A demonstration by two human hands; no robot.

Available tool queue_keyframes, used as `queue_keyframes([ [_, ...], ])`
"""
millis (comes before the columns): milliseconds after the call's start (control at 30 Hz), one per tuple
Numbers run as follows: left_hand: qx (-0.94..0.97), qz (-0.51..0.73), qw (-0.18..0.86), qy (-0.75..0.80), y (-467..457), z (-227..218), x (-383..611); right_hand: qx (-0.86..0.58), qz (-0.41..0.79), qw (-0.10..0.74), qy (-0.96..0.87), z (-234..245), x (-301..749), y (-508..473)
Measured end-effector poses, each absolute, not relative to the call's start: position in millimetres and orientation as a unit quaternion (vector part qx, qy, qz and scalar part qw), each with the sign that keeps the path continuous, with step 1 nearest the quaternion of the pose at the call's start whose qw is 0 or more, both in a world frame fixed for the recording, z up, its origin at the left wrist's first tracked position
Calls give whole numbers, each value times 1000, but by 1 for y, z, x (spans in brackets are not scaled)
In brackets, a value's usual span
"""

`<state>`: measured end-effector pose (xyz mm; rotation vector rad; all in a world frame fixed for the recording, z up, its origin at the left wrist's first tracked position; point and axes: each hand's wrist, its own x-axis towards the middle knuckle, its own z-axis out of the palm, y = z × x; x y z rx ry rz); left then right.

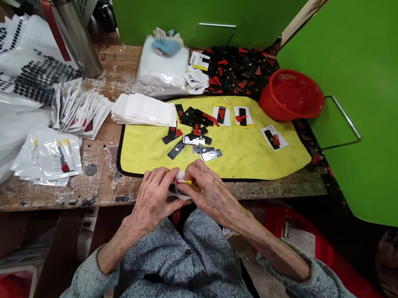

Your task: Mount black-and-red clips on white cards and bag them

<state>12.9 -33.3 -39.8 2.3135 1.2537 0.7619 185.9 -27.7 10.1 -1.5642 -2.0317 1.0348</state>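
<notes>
At lower centre of the frame, our left hand and right hand both pinch a small clear packet between their fingertips, just over the near edge of the yellow cloth. Black and red pieces lie higher up on the cloth, with a red basket at right.

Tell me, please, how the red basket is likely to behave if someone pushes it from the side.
The basket looks like thin, perforated plastic and seems empty, so it is probably light and would slide easily. It lies tilted, with its opening turned towards the camera, so a push might rock or roll it on its round rim. Its walls may flex a little when squeezed.
</notes>
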Motion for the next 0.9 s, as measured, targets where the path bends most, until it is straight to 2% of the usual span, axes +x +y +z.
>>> queue_keyframes([
  [200, 823, 291, 184, 452, -33, -39, 10, -527, 523, 188, -643, 12, 195, -24],
  [400, 821, 306, 187, 444, -33, -41, 13, -547, 413, 189, -703, 15, 191, -22],
  [533, 818, 316, 183, 445, -33, -40, 10, -495, 479, 174, -704, 14, 196, -18],
  [700, 815, 340, 198, 426, -37, -44, 12, -526, 460, 184, -691, 1, 193, -14],
  [800, 800, 343, 219, 441, -39, -45, 12, -544, 538, 213, -608, -11, 189, -14],
  [900, 790, 318, 275, 446, -35, -36, 5, -497, 612, 198, -582, -12, 188, -12],
])
